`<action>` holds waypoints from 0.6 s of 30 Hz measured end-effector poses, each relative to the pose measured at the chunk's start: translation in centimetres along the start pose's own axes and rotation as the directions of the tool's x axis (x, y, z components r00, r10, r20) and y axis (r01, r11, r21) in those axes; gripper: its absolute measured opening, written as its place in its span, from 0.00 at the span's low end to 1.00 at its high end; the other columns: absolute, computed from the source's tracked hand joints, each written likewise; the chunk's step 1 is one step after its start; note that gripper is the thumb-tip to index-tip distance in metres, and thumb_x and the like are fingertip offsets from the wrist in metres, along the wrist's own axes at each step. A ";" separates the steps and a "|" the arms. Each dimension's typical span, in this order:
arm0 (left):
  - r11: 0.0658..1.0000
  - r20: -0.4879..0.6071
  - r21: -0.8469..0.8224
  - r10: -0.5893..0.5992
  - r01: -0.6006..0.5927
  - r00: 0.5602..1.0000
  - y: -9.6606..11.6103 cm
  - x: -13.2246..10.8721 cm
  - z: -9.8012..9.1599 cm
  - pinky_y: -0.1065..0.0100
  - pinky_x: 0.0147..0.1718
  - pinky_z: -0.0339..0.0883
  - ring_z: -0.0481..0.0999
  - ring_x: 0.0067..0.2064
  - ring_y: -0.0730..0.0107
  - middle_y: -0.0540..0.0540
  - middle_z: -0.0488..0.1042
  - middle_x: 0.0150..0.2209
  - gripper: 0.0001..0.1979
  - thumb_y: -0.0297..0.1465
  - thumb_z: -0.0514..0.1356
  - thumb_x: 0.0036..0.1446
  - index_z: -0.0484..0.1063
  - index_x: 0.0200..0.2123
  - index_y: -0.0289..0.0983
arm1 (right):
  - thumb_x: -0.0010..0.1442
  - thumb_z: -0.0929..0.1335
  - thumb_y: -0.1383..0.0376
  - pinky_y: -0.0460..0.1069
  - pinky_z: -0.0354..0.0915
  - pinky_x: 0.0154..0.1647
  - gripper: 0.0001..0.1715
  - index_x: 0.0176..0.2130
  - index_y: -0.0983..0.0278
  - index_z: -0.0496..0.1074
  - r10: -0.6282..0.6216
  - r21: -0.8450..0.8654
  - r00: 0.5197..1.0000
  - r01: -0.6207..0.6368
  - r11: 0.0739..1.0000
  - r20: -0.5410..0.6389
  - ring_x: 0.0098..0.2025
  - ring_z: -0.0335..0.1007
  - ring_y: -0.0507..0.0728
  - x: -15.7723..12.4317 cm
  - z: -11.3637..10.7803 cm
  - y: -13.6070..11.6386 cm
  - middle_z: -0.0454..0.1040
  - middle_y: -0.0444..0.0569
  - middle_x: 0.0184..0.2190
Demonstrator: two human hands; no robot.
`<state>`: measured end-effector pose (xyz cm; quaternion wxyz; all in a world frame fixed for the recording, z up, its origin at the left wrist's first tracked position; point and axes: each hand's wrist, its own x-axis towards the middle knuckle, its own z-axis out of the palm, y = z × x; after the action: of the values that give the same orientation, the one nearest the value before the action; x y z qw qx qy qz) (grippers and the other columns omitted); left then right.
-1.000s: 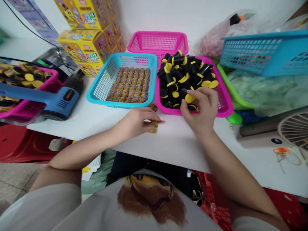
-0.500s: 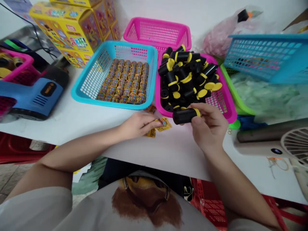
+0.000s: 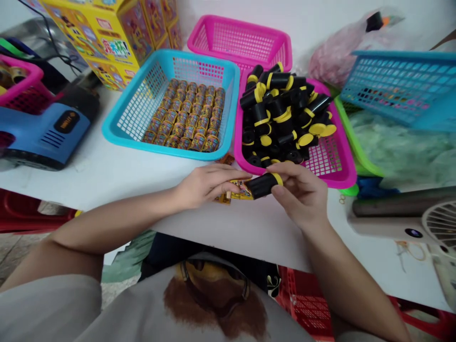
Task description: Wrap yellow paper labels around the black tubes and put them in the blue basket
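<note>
My right hand (image 3: pixel 302 192) grips a small black tube (image 3: pixel 262 185) with a yellow cap by its capped end. Between the fingers of my left hand (image 3: pixel 210 186) is a yellow printed wrapper sleeve (image 3: pixel 242 191). The tube's bare end meets the sleeve's opening; whether it has gone inside I cannot tell. More printed wrappers (image 3: pixel 223 198) lie on the table under my left hand. Behind my hands, a pink basket (image 3: pixel 347 175) holds a heap of similar black tubes. Left of it, a blue basket (image 3: pixel 117 137) contains rows of tubes in printed sleeves.
A blue heat gun (image 3: pixel 53 133) lies at the left, near stacked yellow boxes (image 3: pixel 117 38). Another pink basket (image 3: pixel 238 35) stands at the back. On the right are a tilted blue basket (image 3: pixel 399 90), a green basket (image 3: pixel 359 152) and a fan (image 3: pixel 441 221).
My right hand has brought the black tube left and slightly down to the wrapper sleeve. My left hand has kept its pinch on the sleeve. The camera view has shifted a little.
</note>
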<state>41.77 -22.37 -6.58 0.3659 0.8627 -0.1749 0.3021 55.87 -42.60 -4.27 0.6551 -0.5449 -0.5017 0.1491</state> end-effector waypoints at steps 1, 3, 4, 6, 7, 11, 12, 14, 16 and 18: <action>1.000 -0.015 -0.009 0.004 -0.004 1.000 0.1 0.0 0.0 0.70 0.54 0.76 0.85 0.52 0.66 0.40 0.85 0.50 0.20 0.40 0.56 0.74 0.78 0.59 0.37 | 0.65 0.76 0.62 0.47 0.77 0.31 0.15 0.52 0.53 0.81 -0.009 0.000 1.000 0.009 1.000 0.005 0.33 0.78 0.52 0.1 -0.1 0.0 0.79 0.44 0.36; 1.000 -0.043 -0.016 0.003 -0.004 0.999 0.1 0.0 0.1 0.71 0.52 0.77 0.85 0.50 0.67 0.42 0.85 0.50 0.20 0.40 0.56 0.74 0.76 0.62 0.39 | 0.65 0.76 0.62 0.47 0.77 0.31 0.15 0.52 0.53 0.81 -0.039 0.003 0.999 0.039 0.999 -0.010 0.34 0.78 0.52 0.1 -0.3 0.0 0.80 0.45 0.38; 1.000 -0.054 -0.016 0.003 -0.003 0.999 0.1 0.0 0.1 0.71 0.51 0.77 0.85 0.50 0.67 0.42 0.85 0.51 0.21 0.39 0.57 0.74 0.75 0.63 0.40 | 0.65 0.76 0.61 0.47 0.76 0.31 0.15 0.52 0.52 0.80 -0.052 0.003 0.998 0.052 0.999 -0.023 0.33 0.78 0.52 0.2 -0.4 0.0 0.80 0.46 0.39; 1.000 -0.061 -0.020 0.007 -0.008 0.998 0.1 -0.1 0.2 0.71 0.50 0.77 0.85 0.49 0.67 0.43 0.85 0.50 0.22 0.39 0.56 0.74 0.73 0.66 0.42 | 0.65 0.76 0.60 0.47 0.76 0.30 0.15 0.52 0.52 0.81 -0.076 -0.004 0.997 0.076 0.997 -0.034 0.34 0.78 0.52 0.3 -0.6 0.0 0.80 0.46 0.40; 0.999 -0.060 -0.028 0.014 -0.016 0.998 0.1 -0.1 0.2 0.71 0.49 0.77 0.85 0.49 0.67 0.43 0.86 0.48 0.22 0.39 0.56 0.74 0.71 0.68 0.43 | 0.64 0.76 0.61 0.48 0.76 0.31 0.16 0.52 0.52 0.81 -0.084 -0.013 0.996 0.083 0.996 -0.028 0.34 0.78 0.53 0.3 -0.7 0.0 0.80 0.47 0.40; 0.998 -0.012 -0.041 0.039 -0.039 0.999 -0.1 -0.2 0.1 0.69 0.51 0.76 0.85 0.47 0.67 0.44 0.86 0.46 0.27 0.40 0.56 0.74 0.64 0.72 0.44 | 0.64 0.76 0.62 0.47 0.72 0.30 0.16 0.52 0.52 0.82 -0.092 -0.072 0.995 0.095 0.993 0.036 0.35 0.75 0.52 0.3 -0.9 -0.2 0.80 0.48 0.40; 0.999 0.004 -0.030 0.043 -0.043 0.999 -0.1 -0.2 0.1 0.69 0.51 0.76 0.85 0.48 0.67 0.44 0.86 0.47 0.27 0.40 0.56 0.74 0.63 0.73 0.44 | 0.64 0.76 0.62 0.47 0.71 0.29 0.16 0.52 0.52 0.82 -0.086 -0.086 0.995 0.090 0.992 0.047 0.34 0.74 0.52 0.2 -0.9 -0.2 0.79 0.47 0.39; 0.999 0.025 -0.023 0.041 -0.041 0.999 -0.1 -0.2 0.0 0.69 0.51 0.76 0.85 0.48 0.67 0.44 0.86 0.48 0.28 0.41 0.57 0.73 0.64 0.72 0.44 | 0.64 0.76 0.63 0.46 0.72 0.30 0.17 0.52 0.52 0.82 -0.070 -0.099 0.996 0.075 0.992 0.054 0.34 0.74 0.52 0.2 -0.8 0.0 0.78 0.46 0.37; 0.998 0.045 -0.064 -0.008 0.011 0.999 0.1 -0.2 0.1 0.69 0.52 0.77 0.85 0.48 0.67 0.45 0.86 0.48 0.26 0.44 0.58 0.73 0.68 0.70 0.45 | 0.63 0.76 0.64 0.46 0.74 0.31 0.18 0.53 0.52 0.81 -0.053 -0.100 0.998 0.056 0.993 0.033 0.34 0.75 0.51 0.1 -0.6 0.2 0.78 0.46 0.38; 0.977 0.082 -0.159 -0.128 0.140 0.988 0.4 0.0 0.2 0.68 0.49 0.78 0.85 0.47 0.66 0.44 0.86 0.48 0.25 0.45 0.60 0.71 0.72 0.66 0.45 | 0.61 0.77 0.65 0.46 0.76 0.32 0.19 0.52 0.52 0.81 -0.058 -0.100 0.998 0.059 0.993 0.012 0.36 0.77 0.51 0.0 -0.5 0.4 0.78 0.47 0.43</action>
<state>41.60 -22.81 -6.48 0.4487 0.8497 -0.1535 0.2306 56.38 -42.74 -4.54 0.6287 -0.5614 -0.5274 0.1071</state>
